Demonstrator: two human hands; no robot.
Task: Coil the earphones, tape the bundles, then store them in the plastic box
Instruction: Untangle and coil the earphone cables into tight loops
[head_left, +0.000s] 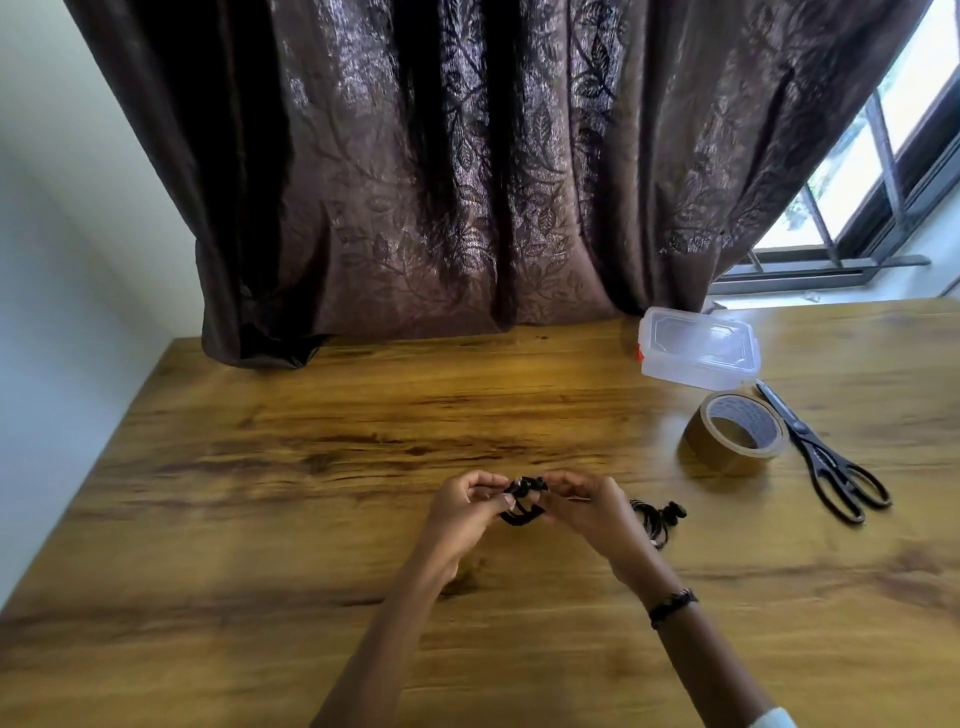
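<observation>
Both hands meet above the middle of the wooden table (311, 493). My left hand (465, 512) and my right hand (584, 512) pinch a small bundle of black earphones (522, 501) between them; loops of cord hang below my fingers. A second coil of black earphones (657, 519) lies on the table just right of my right hand, partly hidden by it. The clear plastic box (698, 347) sits with its lid on at the back right. A roll of brown tape (735, 434) stands in front of the box.
Black scissors (826, 457) lie right of the tape roll, blades pointing toward the box. A dark brown curtain (441, 182) hangs along the table's far edge. A barred window (883, 156) is at the upper right.
</observation>
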